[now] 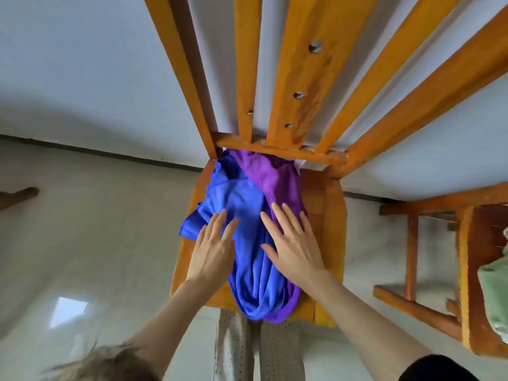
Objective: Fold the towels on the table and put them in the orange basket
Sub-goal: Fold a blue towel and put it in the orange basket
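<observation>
A wooden chair (327,204), orange-varnished, fills the middle of the view, its slatted back rising toward the top of the frame and its seat below; a pale wall stands behind it and a light glossy floor (82,243) lies around it; a second wooden piece (439,270), of the same colour, stands well apart at the right, with a pale green cloth (494,295) on it at the frame's edge.

On the chair seat lies a crumpled blue towel (247,270), spread from the back rail down to the front edge, where its rolled end hangs just over the rim; a purple towel (269,174) lies beside and partly beneath it, on the right, showing at the back of the seat and again as a strip under the blue one's lower end.

The right hand (294,246) lies flat over both towels, fingers straight and spread, gripping nothing; its fingertips reach the seam where blue meets purple, and the thumb points across the blue cloth; the left hand (213,248) is likewise flat, fingers straight and close together, their tips resting on the blue towel's left flap, the palm over the towel's edge and the seat; neither hand curls round the cloth.

Between the forearms, below the seat, dotted trouser legs (233,347) show.
</observation>
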Tool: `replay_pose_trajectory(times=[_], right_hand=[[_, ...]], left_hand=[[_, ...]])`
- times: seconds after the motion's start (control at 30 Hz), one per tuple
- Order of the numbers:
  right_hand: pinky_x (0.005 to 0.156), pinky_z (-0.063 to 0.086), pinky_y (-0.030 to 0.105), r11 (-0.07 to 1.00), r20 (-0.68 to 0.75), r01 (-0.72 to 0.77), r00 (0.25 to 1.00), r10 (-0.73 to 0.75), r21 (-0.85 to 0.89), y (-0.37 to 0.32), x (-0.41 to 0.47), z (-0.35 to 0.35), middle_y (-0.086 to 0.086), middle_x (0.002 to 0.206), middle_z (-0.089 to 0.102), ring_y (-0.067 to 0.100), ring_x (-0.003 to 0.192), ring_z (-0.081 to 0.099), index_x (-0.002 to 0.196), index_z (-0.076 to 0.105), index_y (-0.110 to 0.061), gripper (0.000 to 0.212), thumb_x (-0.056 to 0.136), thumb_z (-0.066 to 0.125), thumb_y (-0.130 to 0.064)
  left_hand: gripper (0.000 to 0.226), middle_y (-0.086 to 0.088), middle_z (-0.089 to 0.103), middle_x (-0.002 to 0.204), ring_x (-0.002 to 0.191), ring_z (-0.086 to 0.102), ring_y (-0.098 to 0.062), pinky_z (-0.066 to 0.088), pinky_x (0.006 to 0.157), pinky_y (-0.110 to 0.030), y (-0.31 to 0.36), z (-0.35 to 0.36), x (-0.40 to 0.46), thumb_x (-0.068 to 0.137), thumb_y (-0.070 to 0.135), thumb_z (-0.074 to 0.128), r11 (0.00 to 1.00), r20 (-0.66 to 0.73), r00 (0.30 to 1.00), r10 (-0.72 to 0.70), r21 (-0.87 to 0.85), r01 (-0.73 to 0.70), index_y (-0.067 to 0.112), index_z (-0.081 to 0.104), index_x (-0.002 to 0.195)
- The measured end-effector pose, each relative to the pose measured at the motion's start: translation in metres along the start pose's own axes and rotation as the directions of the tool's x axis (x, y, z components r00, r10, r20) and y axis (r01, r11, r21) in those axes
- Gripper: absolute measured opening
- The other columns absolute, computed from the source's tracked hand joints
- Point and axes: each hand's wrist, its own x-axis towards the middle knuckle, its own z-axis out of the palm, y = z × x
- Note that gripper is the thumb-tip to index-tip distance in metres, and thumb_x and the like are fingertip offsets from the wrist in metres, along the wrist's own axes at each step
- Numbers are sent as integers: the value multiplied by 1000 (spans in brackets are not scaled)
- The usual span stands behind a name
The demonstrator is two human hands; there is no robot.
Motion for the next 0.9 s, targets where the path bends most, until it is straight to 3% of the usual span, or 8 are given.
replay_pose_trajectory(times=[0.1, 0.2, 0.33, 0.43, 0.5, 0.6, 0.73, 0.9], right_hand=[[98, 44, 52, 999, 47, -21, 999, 19, 45, -6, 6, 22, 14, 143, 45, 32, 129, 46, 134, 50, -15, 70, 73, 73, -42], [100, 40, 52, 997, 81, -49, 996, 44, 53, -8, 1, 35, 14, 145, 41, 33, 131, 43, 136, 48, -13, 71, 74, 73, -39], [102, 37, 54, 993, 114, -77, 991, 67, 94, -11, 5, 30, 13, 146, 39, 33, 133, 40, 136, 47, -13, 68, 77, 71, -35], [107, 31, 54, 972, 163, -133, 981, 103, 191, -16, 3, 17, 12, 151, 32, 32, 139, 31, 140, 42, -13, 62, 85, 63, -33], [112, 23, 50, 930, 225, -203, 965, 137, 306, -23, -3, 4, 9, 153, 28, 28, 142, 23, 141, 39, -14, 58, 89, 57, -33], [99, 43, 47, 858, 181, -285, 957, 227, 428, -40, -18, -20, 4, 132, 52, 25, 123, 48, 122, 56, -15, 47, 84, 52, -44], [70, 46, 33, 790, 126, -321, 945, 301, 522, -63, -42, -49, -7, 91, 56, 15, 82, 54, 94, 56, -16, 52, 75, 46, -63], [74, 50, 31, 669, 256, -437, 898, 357, 602, -71, -60, -77, -6, 93, 61, 12, 83, 57, 102, 56, -16, 61, 73, 42, -69]], left_hand=[[57, -21, 40, 140, 121, 47, -39, 49, 89, -45, -10, 8, 6, 84, 0, 61, 960, -6, 979, -205, -196, 200, 3, 41, 137], [51, -12, 54, 122, 112, 52, -30, 41, 85, -31, -9, 6, 8, 90, 14, 56, 790, 124, 881, -457, -398, 466, 7, 38, 137], [22, -20, 59, 77, 75, 56, -32, 37, 56, -30, -3, -9, 16, 89, 13, 55, 559, 228, 717, -658, -491, 669, -7, 60, 96], [14, -6, 56, 69, 69, 54, -20, 40, 53, -20, 7, -23, 13, 90, 17, 57, 412, 342, 676, -653, -588, 696, 6, 58, 81], [11, -5, 61, 78, 72, 59, -21, 51, 64, -28, 12, -32, 9, 89, 18, 58, 306, 401, 655, -640, -649, 696, 8, 58, 83], [10, -13, 63, 89, 73, 63, -23, 57, 67, -35, 23, -54, 6, 88, 14, 60, 99, 486, 642, -593, -747, 658, 5, 57, 86], [13, -14, 62, 83, 75, 63, -22, 55, 58, -24, 47, -92, 1, 88, 12, 61, 75, 455, 713, -534, -814, 575, 2, 58, 82], [18, -8, 53, 71, 70, 56, -18, 56, 63, -25, 81, -140, -15, 89, 13, 61, -14, 416, 736, -533, -875, 484, 4, 55, 74]])
